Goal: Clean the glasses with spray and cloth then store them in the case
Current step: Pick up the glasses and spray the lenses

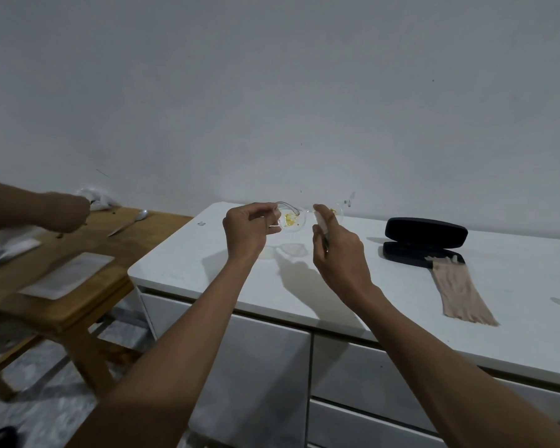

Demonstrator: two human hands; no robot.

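Clear-framed glasses (293, 219) with yellow smears on both lenses hang above the white cabinet top (353, 286). My left hand (249, 232) pinches them at the left temple. My right hand (338, 250) grips a small clear spray bottle (320, 223), its top close to the right lens. A black case (424, 239) lies open on the cabinet top to the right. A pinkish cloth (459, 291) lies with one end in the case and trails toward the front edge.
A wooden table (88, 234) stands left of the cabinet with white trays (67, 276), a knife and a spoon. Another person's arm (36, 210) reaches over it. A grey wall stands right behind the cabinet. Drawers run under the cabinet top.
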